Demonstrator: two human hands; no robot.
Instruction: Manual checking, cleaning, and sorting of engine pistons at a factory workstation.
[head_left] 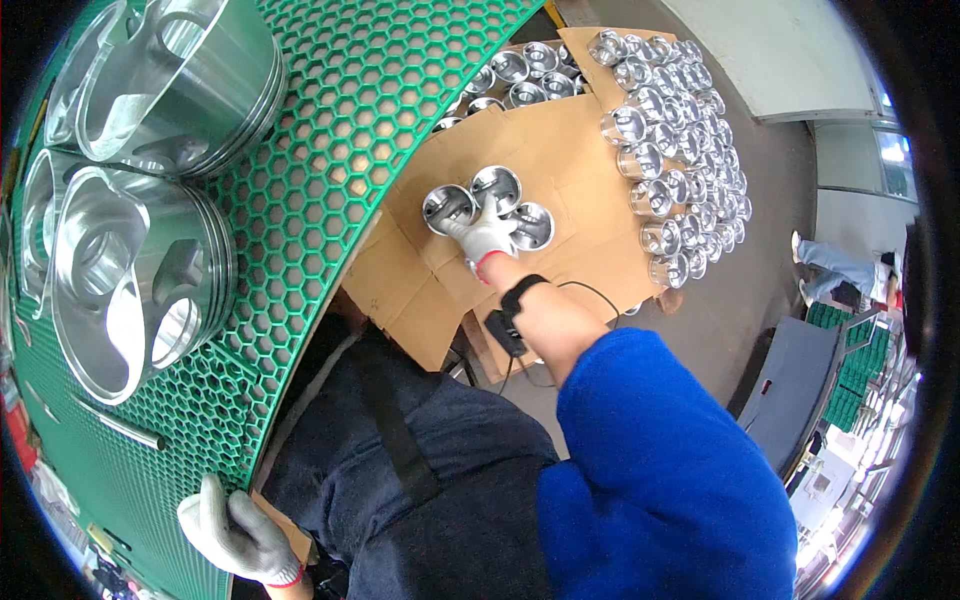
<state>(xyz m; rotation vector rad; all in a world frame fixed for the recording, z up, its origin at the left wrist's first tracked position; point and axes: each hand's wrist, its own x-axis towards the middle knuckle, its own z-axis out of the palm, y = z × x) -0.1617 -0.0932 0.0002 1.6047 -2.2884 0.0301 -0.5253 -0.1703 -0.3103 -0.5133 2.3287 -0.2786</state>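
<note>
My right hand (485,238), in a white knit glove with a red cuff, is at a cluster of three shiny metal pistons on brown cardboard. Its fingers reach over the walls where the left piston (449,208), the top piston (497,186) and the right piston (531,227) meet, gripping them; the fingertips are partly hidden. A similar glove covers my left hand (235,530), which rests at the green mat's near edge, thumb apart from the fingers and nothing held. The nearest thing to it is a short metal pin (128,430) on the mat.
Large pistons (150,270) stand on the green honeycomb mat (330,130) at left. Many pistons (690,170) line the far right of the cardboard (570,150), and more pistons (525,75) lie beneath its back edge. Another person's legs (840,265) show at right, near a grey cart (790,385).
</note>
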